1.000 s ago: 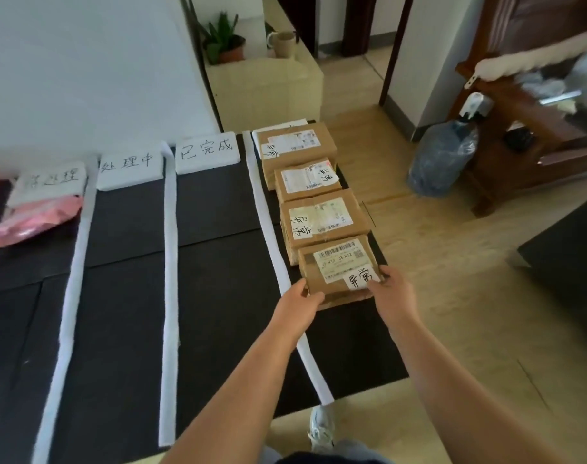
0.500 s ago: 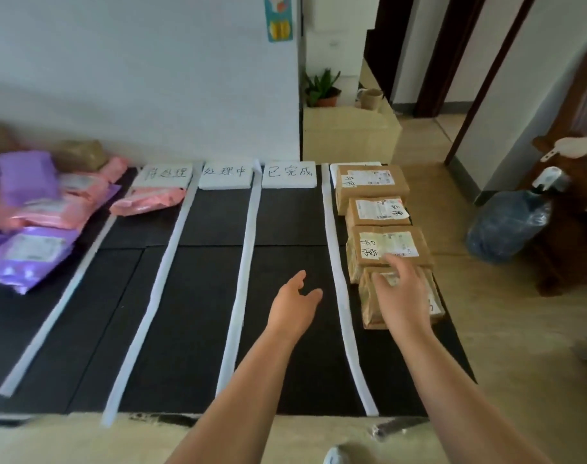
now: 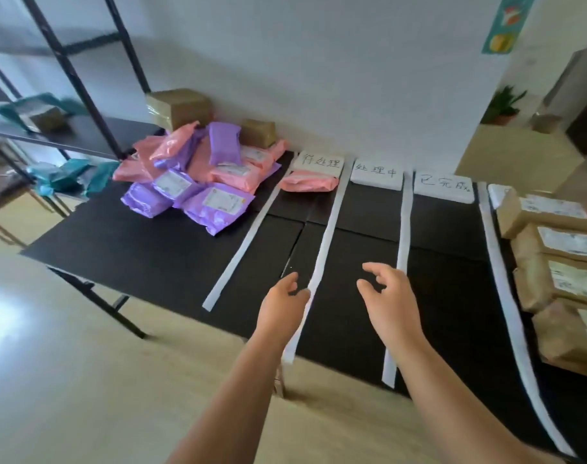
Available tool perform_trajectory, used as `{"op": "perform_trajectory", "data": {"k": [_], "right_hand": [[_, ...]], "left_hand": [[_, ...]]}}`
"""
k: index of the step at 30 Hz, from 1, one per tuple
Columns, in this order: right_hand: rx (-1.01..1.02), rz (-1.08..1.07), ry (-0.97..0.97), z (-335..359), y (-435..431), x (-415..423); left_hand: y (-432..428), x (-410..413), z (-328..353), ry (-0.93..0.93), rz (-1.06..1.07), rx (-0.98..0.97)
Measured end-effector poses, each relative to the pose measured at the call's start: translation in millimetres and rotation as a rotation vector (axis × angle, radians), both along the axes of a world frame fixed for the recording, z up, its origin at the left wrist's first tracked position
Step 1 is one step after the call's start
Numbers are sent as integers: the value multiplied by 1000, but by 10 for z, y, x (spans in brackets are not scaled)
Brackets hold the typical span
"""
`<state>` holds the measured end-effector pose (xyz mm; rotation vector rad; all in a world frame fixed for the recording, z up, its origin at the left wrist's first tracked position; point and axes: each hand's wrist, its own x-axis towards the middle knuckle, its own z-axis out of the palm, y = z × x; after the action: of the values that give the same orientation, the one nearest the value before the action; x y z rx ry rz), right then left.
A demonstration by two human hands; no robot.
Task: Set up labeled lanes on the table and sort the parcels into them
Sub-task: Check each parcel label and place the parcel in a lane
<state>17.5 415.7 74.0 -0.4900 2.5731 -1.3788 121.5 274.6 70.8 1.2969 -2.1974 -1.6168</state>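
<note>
- Both hands have let go of the nearest cardboard box (image 3: pixel 570 333), which now lies in the far-right lane; the view has swung left to the heap of mailer bags (image 3: pixel 198 175) on the bench (image 3: pixel 134 252)
- Left hand (image 3: pixel 285 306) and right hand (image 3: pixel 390 296) hover over the middle lanes; each grip loose, holding nothing
- That box looks sorted; the heap likely comes next

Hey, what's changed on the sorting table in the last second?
Both hands let go of the nearest brown box in the right lane and moved left; left hand and right hand now hang open, empty, over the middle lanes. The other boxes and the pink parcel in the first lane stayed put.
</note>
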Motion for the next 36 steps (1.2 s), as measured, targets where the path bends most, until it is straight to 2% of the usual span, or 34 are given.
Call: {"op": "perform_trajectory", "data": {"k": [7,15,21,28,36], "right_hand": [[-61,187,-22,95,-1251,813],[-47,277,-39,72,-2464,957],[-69,281,-92,-132,-3441,787],[-35,213,-137,-336,-4359,408],[58,66,-213,-736,-4842,58]], "left_hand": [[-1067,945,115,-6,139,-38],[-2125,1279,152,14,221,-99],[-2982,1121,50,-48,203,-136],[-3804,767,-81,-144,76,-145],[-4524,348,-370,-192,-97,-170]]}}
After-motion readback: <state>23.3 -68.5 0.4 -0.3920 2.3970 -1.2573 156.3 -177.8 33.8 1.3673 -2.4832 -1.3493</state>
